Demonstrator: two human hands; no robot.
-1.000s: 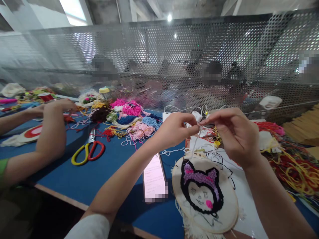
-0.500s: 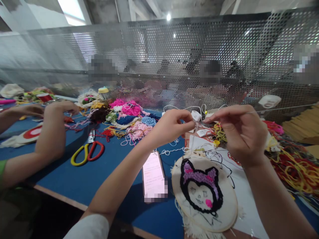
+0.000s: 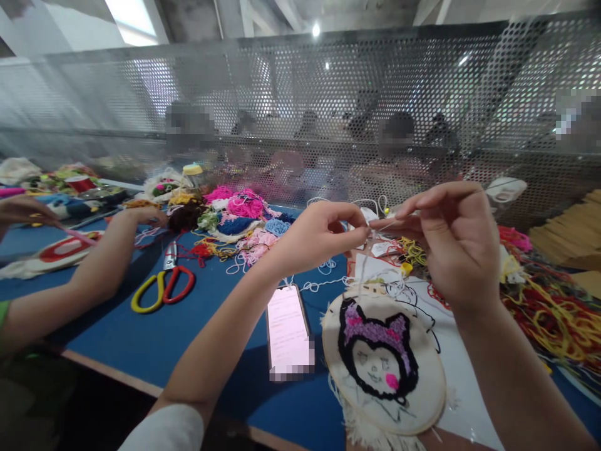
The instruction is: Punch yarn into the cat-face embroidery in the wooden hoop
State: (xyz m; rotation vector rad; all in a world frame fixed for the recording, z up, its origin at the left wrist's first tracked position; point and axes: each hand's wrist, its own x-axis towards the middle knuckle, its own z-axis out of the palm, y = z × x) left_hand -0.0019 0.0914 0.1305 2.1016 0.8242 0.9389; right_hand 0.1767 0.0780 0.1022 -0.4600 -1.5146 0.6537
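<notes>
Right hand (image 3: pixel 457 245) closer to left hand (image 3: pixel 323 237), left pinched on white yarn (image 3: pixel 361 282), right's hold unclear.

- We can read no word, number, brand or sign anywhere.
- Phone (image 3: pixel 288 344): we see rows of small text on its lit screen (image 3: pixel 286 316), a little of it reddish, too blurred for us to make out.
- Pixel blocks hide the screen's lower right part, so we read nothing there.
</notes>
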